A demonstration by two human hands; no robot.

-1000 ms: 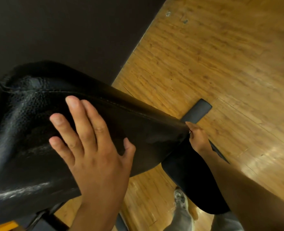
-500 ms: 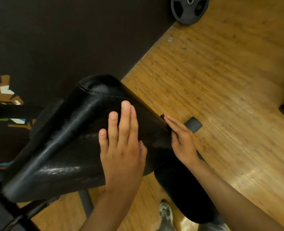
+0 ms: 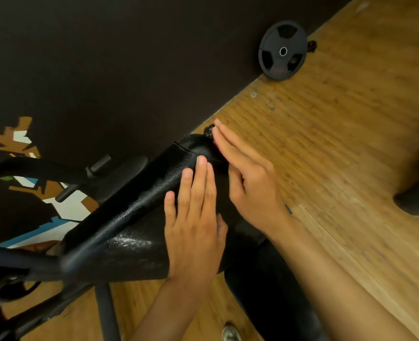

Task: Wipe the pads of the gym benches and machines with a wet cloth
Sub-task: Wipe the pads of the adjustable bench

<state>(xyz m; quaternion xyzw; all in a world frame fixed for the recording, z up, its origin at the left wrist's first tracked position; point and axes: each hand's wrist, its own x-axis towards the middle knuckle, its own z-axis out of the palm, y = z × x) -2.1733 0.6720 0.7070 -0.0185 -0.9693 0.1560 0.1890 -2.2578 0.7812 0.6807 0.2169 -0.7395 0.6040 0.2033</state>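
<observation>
**Both hands flat on the black bench pad**

Seen from the head camera, a black, pebbled bench pad (image 3: 129, 227) slants from the near left up toward the far middle, carried on a dark metal frame (image 3: 31, 168). The left hand (image 3: 193, 227) lies palm-down on the pad's near right part, fingers straight and pressed close together, thumb tucked alongside. The right hand (image 3: 247, 175) rests just to its right against the pad's far end, fingers straight and together, the fingertips reaching a small black knob (image 3: 209, 130) at the pad's tip. Whether a cloth lies under either hand cannot be told. Below the pad, a second dark cushion (image 3: 272, 291) sits at the near right over the wooden floor (image 3: 338, 143). Far off, a black weight plate (image 3: 282, 50) leans against the dark wall (image 3: 129, 57). A shoe tip (image 3: 230, 333) shows at the near edge.
</observation>
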